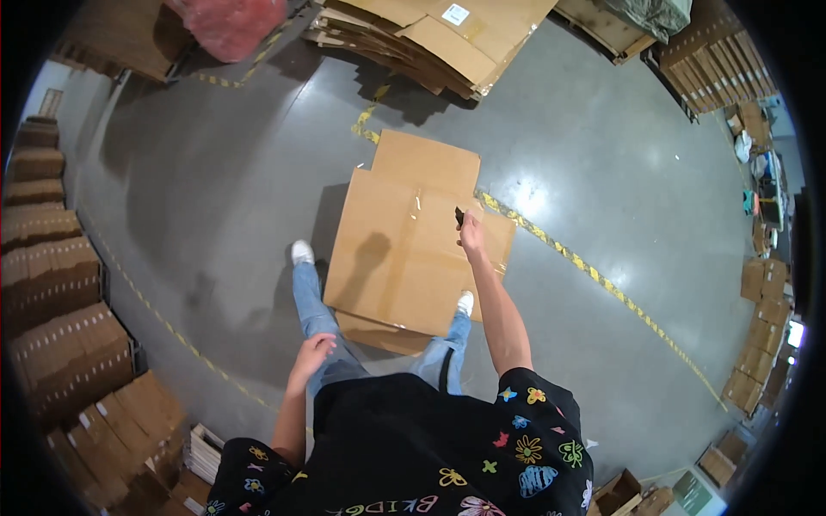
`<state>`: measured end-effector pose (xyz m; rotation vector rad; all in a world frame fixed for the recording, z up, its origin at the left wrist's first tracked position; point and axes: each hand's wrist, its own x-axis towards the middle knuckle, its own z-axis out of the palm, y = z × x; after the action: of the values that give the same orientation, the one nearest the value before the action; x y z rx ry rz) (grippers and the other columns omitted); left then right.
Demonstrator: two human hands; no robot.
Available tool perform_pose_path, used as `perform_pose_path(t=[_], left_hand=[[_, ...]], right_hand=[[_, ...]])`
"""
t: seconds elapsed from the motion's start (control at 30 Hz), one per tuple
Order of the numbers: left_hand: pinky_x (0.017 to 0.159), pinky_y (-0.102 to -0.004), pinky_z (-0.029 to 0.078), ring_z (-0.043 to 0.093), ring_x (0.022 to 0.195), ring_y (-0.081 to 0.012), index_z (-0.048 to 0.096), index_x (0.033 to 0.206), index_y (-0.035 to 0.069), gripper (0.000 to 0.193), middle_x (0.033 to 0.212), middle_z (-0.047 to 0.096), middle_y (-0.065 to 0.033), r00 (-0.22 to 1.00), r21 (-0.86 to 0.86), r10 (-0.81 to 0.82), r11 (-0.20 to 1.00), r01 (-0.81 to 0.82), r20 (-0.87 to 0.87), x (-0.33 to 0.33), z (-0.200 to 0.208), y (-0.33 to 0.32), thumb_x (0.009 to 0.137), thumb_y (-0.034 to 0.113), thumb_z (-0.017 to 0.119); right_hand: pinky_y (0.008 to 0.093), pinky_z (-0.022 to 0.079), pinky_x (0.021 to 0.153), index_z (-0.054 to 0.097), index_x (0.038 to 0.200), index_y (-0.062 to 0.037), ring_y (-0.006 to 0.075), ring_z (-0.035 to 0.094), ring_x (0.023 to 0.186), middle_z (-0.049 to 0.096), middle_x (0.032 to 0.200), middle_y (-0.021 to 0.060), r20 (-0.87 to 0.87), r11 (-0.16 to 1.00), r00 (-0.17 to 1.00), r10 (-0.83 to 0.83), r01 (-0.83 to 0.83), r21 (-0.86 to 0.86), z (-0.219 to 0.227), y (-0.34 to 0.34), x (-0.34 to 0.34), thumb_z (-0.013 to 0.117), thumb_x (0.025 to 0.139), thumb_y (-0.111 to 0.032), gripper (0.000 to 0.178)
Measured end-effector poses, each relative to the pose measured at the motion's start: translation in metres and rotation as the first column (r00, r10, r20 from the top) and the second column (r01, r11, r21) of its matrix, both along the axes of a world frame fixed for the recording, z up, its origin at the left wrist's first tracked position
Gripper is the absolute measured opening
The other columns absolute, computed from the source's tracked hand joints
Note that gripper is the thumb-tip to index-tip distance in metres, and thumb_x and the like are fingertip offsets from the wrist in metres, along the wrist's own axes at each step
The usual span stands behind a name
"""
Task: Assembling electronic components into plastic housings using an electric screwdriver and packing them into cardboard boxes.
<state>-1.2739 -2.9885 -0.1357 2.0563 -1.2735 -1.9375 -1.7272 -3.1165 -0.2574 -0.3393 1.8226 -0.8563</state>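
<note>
A large brown cardboard box [374,249] stands on the floor in front of me, with flaps spread out at its far, right and near sides. A strip of tape runs down its middle. Over the box's right part, my right hand [471,232] is closed around a small dark object [459,217], whose kind I cannot make out. My left hand [317,351] hangs beside my left thigh, away from the box, fingers loosely bent and holding nothing. My feet are on either side of the box.
A pile of flattened cardboard [430,39] lies beyond the box. Stacks of cardboard [60,284] line the left, and more boxes [761,344] stand at the right. Yellow-black floor tape [594,271] runs off to the right. A red wrapped bundle [228,26] sits far left.
</note>
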Motion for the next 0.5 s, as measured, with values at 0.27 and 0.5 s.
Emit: perform_pose_path(t=[0.27,0.5], left_hand=[[0.061,-0.023,0.044,0.056,0.068,-0.0087,0.061,0.098,0.006,0.014,0.076,0.062,-0.0023,0.994,-0.021,0.03,0.999,-0.032,-0.106,0.139,-0.175,-0.148,0.092,0.011,0.05],[0.061,-0.0236,0.043,0.056,0.071,-0.0095,0.06,0.098,0.011,0.014,0.082,0.06,-0.0002,0.826,0.214,0.546,0.798,-0.564,0.139,0.229,-0.176,-0.163,0.093,0.021,0.052]], right_hand=[[0.0399,0.05,0.069,0.047,0.105,-0.0008,0.0272,0.062,0.084,0.059,0.081,0.0172,-0.548,0.977,0.835,0.036,0.086,0.195,-0.19,-0.045,0.086,0.063,0.084,-0.02,0.032],[0.0511,0.044,0.077,0.04,0.108,0.0018,0.0481,0.053,0.095,0.055,0.099,0.03,-0.738,0.95,0.617,0.271,-0.051,0.307,-0.229,-0.128,0.078,0.056,0.085,-0.008,0.03]])
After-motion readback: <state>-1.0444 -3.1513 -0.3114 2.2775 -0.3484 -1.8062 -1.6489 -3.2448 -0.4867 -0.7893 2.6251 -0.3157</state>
